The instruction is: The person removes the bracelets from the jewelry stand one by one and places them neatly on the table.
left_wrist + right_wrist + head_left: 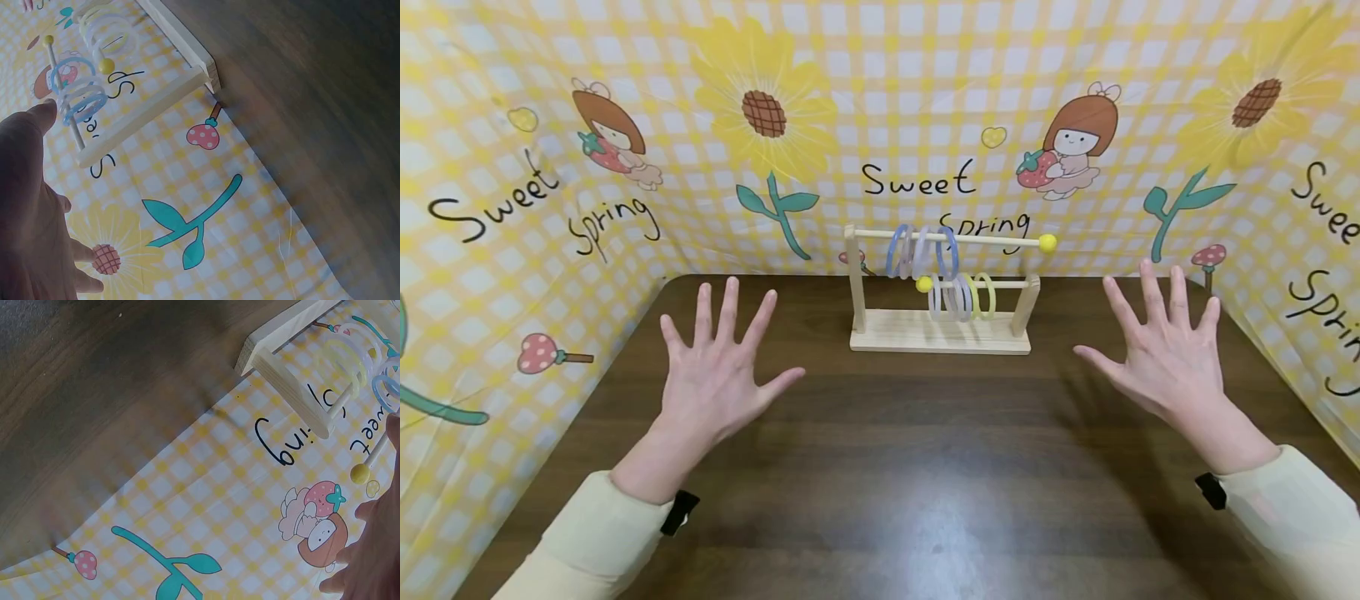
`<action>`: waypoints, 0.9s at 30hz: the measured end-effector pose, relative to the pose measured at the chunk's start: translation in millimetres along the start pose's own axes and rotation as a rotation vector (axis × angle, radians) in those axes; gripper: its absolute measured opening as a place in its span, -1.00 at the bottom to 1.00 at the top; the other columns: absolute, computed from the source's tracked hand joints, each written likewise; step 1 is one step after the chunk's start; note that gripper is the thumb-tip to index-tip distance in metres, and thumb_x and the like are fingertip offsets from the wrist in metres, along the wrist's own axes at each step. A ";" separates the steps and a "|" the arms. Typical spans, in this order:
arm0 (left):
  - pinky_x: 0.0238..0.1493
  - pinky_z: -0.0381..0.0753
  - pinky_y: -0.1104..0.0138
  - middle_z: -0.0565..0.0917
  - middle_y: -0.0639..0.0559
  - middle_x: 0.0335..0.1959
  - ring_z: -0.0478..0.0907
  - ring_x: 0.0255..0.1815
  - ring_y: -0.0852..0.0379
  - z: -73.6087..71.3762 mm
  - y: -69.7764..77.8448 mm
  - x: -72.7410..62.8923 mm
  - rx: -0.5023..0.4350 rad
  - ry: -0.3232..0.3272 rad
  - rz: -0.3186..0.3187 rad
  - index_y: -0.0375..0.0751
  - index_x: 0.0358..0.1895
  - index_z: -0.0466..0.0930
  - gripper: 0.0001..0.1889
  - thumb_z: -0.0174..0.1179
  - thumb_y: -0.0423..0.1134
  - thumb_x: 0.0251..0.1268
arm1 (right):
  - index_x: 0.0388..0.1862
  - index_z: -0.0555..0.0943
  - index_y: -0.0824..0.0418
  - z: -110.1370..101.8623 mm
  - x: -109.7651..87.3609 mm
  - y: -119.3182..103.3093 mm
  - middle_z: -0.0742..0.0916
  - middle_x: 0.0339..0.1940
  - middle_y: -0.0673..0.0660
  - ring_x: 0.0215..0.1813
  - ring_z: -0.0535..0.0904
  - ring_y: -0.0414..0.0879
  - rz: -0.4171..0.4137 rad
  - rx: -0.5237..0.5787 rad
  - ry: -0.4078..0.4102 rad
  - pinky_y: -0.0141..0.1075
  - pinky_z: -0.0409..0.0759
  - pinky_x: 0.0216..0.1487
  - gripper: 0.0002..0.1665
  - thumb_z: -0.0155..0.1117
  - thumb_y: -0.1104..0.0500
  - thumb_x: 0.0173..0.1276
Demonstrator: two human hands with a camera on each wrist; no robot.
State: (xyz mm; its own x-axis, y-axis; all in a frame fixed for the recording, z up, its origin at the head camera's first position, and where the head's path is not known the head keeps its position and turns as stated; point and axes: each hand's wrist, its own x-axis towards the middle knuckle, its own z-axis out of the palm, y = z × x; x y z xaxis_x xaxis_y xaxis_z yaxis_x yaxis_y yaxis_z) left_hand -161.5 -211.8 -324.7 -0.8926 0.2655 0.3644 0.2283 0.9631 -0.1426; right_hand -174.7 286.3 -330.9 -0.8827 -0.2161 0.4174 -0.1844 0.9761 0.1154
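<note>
A wooden rack (pixel 940 332) stands at the back of the table, with two horizontal rods at different heights, each ending in a yellow ball. Blue and pale rings (pixel 951 252) hang on the upper rod; clear, purplish and yellow-green rings (pixel 987 297) hang on the lower one. To the left of the rack, my left hand (pixel 711 383) is held with fingers straight and spread, back of the hand up, holding nothing. My right hand (pixel 1172 358) is spread the same way to the right of the rack. Both hands are apart from the rack.
The dark wooden table (pixel 880 467) reaches back to a yellow checked cloth (pixel 895 100) with printed flowers, figures and lettering. This cloth encloses the back, left and right sides. Each wrist carries a black strap piece (pixel 680 512) at the sleeve cuff.
</note>
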 end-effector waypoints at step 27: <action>0.20 -0.08 -0.46 -0.14 -0.23 0.56 -0.18 0.52 -0.29 -4.9 16.2 52.6 -0.158 0.206 0.014 0.18 0.58 -0.28 0.07 0.08 0.46 0.11 | 0.54 0.13 0.05 -18.1 22.8 -22.4 0.03 0.57 0.28 0.53 -0.16 0.30 -0.080 0.081 0.186 0.50 -0.11 0.22 0.26 -0.56 -0.73 0.11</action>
State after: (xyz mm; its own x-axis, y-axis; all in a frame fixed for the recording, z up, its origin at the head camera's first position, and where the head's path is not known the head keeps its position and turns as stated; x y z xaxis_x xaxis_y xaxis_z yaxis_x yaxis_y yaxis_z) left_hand -202.8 -182.0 -303.3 -0.7944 0.2667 0.5457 0.3125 0.9499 -0.0093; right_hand -182.9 259.0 -307.7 -0.7704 -0.2862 0.5698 -0.2910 0.9529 0.0851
